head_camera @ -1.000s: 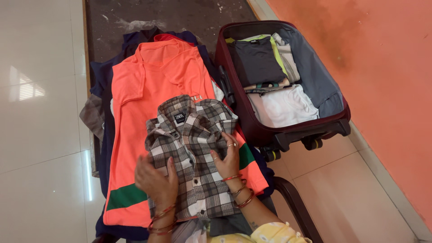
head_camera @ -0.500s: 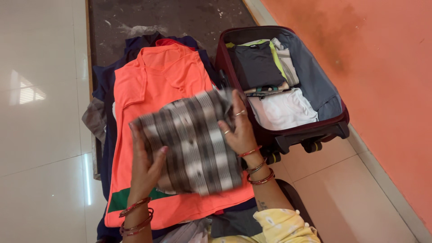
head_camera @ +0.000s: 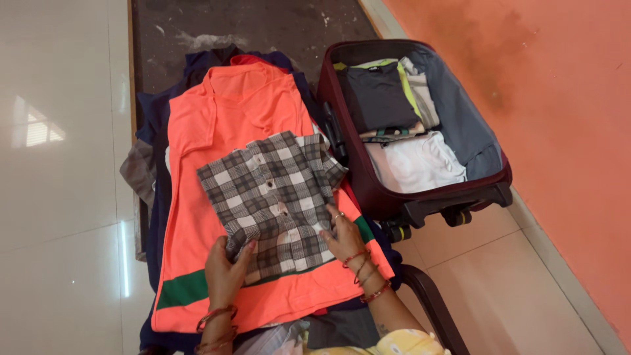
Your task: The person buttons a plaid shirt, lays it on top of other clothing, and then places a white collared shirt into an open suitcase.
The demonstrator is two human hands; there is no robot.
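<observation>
A folded grey and white checked shirt (head_camera: 273, 190) lies on top of a spread orange jersey (head_camera: 223, 125) with a green band. My left hand (head_camera: 227, 273) grips the shirt's near left corner. At the near right edge my right hand (head_camera: 342, 236) rests on the shirt, fingers pressing the fabric. Both wrists wear red bangles.
An open maroon suitcase (head_camera: 368, 190) stands to the right, holding a dark folded garment (head_camera: 378, 95) and white clothes (head_camera: 414, 161). Dark blue clothes (head_camera: 154, 118) lie under the jersey. White tiled floor is on the left, an orange wall on the right, and a dark chair arm (head_camera: 430, 306) near me.
The checked shirt was lifted and turned over in both hands, then laid back on the jersey folded smaller, with the collar out of sight. Both hands moved back toward me.
</observation>
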